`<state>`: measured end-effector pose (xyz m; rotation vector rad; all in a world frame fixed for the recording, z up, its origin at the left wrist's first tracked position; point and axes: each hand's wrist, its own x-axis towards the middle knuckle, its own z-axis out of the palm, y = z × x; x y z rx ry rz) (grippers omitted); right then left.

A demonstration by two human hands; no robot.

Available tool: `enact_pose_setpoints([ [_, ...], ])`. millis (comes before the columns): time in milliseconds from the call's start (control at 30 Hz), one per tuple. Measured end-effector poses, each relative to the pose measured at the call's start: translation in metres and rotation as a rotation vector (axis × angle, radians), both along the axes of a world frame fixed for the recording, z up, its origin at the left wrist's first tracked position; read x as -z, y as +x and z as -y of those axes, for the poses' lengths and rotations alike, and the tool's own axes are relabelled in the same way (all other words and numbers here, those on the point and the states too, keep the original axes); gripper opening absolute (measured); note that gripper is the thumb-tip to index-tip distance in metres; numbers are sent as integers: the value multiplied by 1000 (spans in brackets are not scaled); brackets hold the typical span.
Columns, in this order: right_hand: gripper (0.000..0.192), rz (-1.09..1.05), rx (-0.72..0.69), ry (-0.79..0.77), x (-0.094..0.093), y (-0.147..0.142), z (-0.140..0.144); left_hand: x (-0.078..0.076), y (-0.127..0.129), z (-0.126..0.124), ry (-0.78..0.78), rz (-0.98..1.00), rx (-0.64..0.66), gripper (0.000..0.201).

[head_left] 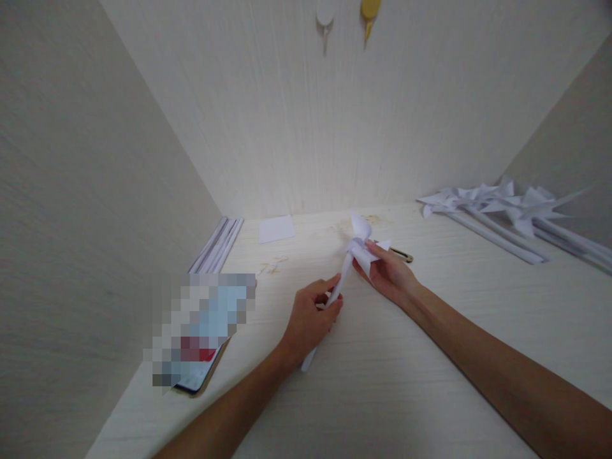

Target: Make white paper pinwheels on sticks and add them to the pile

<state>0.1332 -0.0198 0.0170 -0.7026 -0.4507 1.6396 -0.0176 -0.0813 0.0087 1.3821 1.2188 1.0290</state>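
A white paper pinwheel (pixel 360 247) is held up between my two hands over the table. Its rolled paper stick slants down to the lower left, and my left hand (pixel 313 312) is closed around the middle of it. At the upper end, my right hand (pixel 389 271) pinches one of the folded blades between thumb and fingers. Just behind the right hand lies a box cutter (pixel 401 254), partly covered by the blades and fingers. The exact joint between blades and stick is hard to make out.
Several finished paper pinwheels (pixel 497 204) lie piled at the right wall. On the left are rolled paper sticks (pixel 220 242), a square of paper (pixel 276 229), small thin yellowish pieces (pixel 272 266) and a phone (pixel 205 370), partly blurred out. Two hooks (pixel 326 14) hang on the back wall.
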Motion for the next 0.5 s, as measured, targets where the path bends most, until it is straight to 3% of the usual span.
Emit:
enact_pose_setpoints([
  [233,17,50,14,66,4,1,-3,2,-2,0,55,-67,7,43],
  [500,20,33,43,92,9,1,-6,-3,-1,-1,-52,39,27,46],
])
